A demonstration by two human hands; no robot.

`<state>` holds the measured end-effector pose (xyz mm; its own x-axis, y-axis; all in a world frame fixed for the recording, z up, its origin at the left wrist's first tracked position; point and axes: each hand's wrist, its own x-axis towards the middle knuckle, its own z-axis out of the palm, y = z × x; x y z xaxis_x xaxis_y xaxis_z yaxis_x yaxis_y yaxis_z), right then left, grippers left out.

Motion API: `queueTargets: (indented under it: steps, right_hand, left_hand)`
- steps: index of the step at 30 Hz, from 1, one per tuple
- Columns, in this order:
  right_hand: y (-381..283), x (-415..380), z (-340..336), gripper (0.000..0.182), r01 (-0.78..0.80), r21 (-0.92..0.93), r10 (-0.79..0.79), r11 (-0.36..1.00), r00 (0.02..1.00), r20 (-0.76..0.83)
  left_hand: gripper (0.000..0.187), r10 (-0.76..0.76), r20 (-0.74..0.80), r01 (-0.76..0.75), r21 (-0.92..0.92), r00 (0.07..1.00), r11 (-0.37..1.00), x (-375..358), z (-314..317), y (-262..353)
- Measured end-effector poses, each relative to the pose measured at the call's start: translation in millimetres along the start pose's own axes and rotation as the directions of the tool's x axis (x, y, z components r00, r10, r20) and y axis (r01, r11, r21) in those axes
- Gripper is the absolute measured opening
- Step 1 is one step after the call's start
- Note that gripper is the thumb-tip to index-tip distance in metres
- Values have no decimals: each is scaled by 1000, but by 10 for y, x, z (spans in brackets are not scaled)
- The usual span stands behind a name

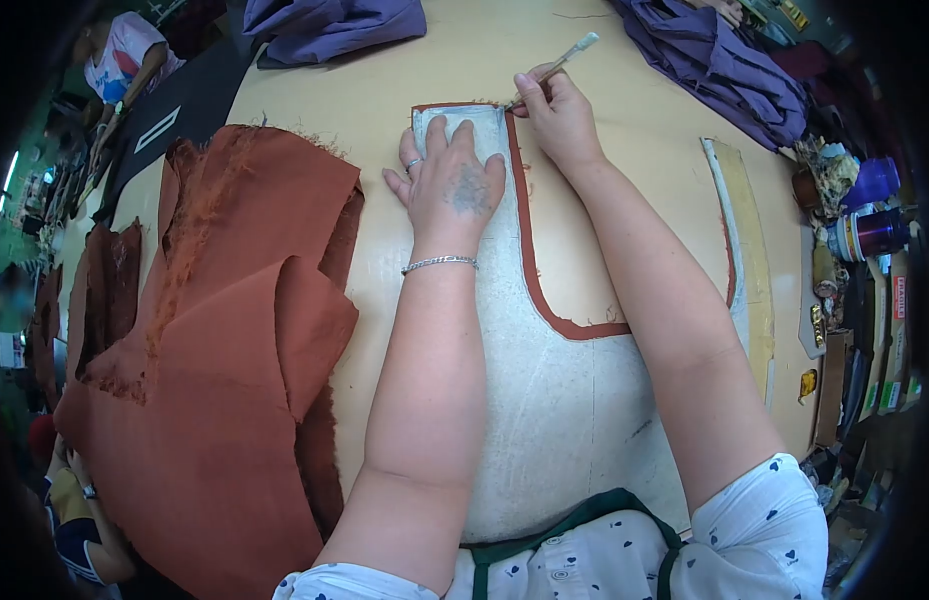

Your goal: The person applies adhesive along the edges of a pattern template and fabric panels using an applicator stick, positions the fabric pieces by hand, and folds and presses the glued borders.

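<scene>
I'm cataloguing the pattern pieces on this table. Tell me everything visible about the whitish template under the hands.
The whitish template is a stiff, card-like sheet, scuffed and speckled, shaped with a narrow strap at the top that widens through a curved cut-out into a broad body. It lies flat on rust-brown fabric, which shows as a thin border along its edge. The left hand presses its strap flat; the right hand holds a marking stick at its top corner.

Rust-brown fabric pile (pixel 235 330), off-white pattern template (pixel 545 400) edged by rust-brown cloth, purple garments (pixel 335 25), tan table (pixel 635 200), silver bracelet (pixel 440 263), white sleeve (pixel 775 530) with dark-blue hearts.
</scene>
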<state>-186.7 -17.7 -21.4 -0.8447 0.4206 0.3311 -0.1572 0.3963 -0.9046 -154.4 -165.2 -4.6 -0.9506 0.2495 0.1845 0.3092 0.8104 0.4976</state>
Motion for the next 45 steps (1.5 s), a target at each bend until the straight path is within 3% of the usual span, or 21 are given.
queueTargets:
  steps: [5, 13, 17, 20, 22, 25, 28, 30, 32, 34, 39, 45]
  right_hand:
    - [-153, -220, -66, 22, 153, -187, -148, 970, 988, 37]
    - [-641, -1292, -422, 17, 95, -82, -72, 992, 966, 250]
    - [-593, -1124, -397, 19, -7, -75, 27, 997, 964, 266]
    - [-459, -678, -258, 23, 21, -148, 9, 989, 981, 194]
    - [-324, -370, -119, 25, 31, -87, -22, 996, 994, 105]
    - [-337, -189, -42, 25, 98, -221, -85, 970, 994, 67]
    - [-454, -504, -150, 21, 200, -323, -164, 925, 977, 136]
    - [-745, -979, -341, 19, 96, -286, -26, 954, 971, 240]
    - [-806, -1507, -520, 15, 205, -203, -123, 957, 927, 355]
    - [-878, -1797, -693, 14, 413, -185, -302, 892, 847, 438]
    - [-847, -1934, -916, 15, 211, -161, -142, 964, 922, 360]
    - [-827, -1944, -935, 16, 7, -75, 17, 997, 947, 322]
  left_hand:
    - [46, -9, -10, 9, -19, 1000, 1000, 5, 5, 7]
    - [47, -14, -4, 14, -20, 1000, 1000, 5, -6, 16]
    - [47, -15, 5, 15, -14, 1000, 1000, 4, -10, 17]
    - [47, -22, 7, 22, -1, 1000, 1000, 12, -6, 20]
    - [47, -21, 7, 21, 1, 1000, 1000, 11, -9, 24]
    - [48, -20, 8, 20, 11, 1000, 1000, 6, -5, 27]
    - [48, -24, 12, 24, 6, 1000, 1000, 15, -13, 34]
    - [49, -24, 7, 24, 10, 1000, 1000, 19, -7, 22]
    - [51, -13, -5, 14, 28, 1000, 1000, 30, 24, -1]
    - [53, -54, -48, 55, 30, 997, 998, 41, 5, 7]
    - [56, -100, 19, 97, 127, 995, 987, 58, -32, 71]
    - [55, -115, 23, 112, 107, 993, 988, 63, -6, 97]
